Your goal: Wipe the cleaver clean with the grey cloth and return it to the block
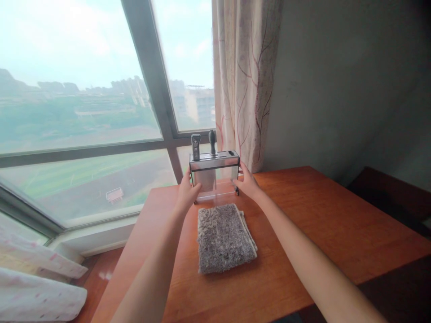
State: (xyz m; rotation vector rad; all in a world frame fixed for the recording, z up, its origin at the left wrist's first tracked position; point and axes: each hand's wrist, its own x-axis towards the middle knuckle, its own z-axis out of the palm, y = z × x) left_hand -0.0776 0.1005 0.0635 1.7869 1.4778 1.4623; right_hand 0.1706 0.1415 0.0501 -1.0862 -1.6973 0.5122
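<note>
Both my hands grip a clear-sided knife holder point(224, 184) with a metal top, at the far end of the table. My left hand point(188, 190) clasps its left side, thumb across the front. On the opposite side, my right hand point(249, 181) presses with its thumb on the front and fingers behind the edge. A cleaver-like knife with a dark handle point(195, 147) and a tool with a rounded grey handle point(212, 142) stand upright in the top slots. Nearer to me lies a folded grey fluffy cloth point(225, 240), apart from the holder.
The brown wooden table point(303, 215) stretches out to the right. Behind its far edge are a large window with a grey frame point(144, 58) and a patterned curtain point(242, 76). More curtain fabric point(37, 291) hangs at the lower left.
</note>
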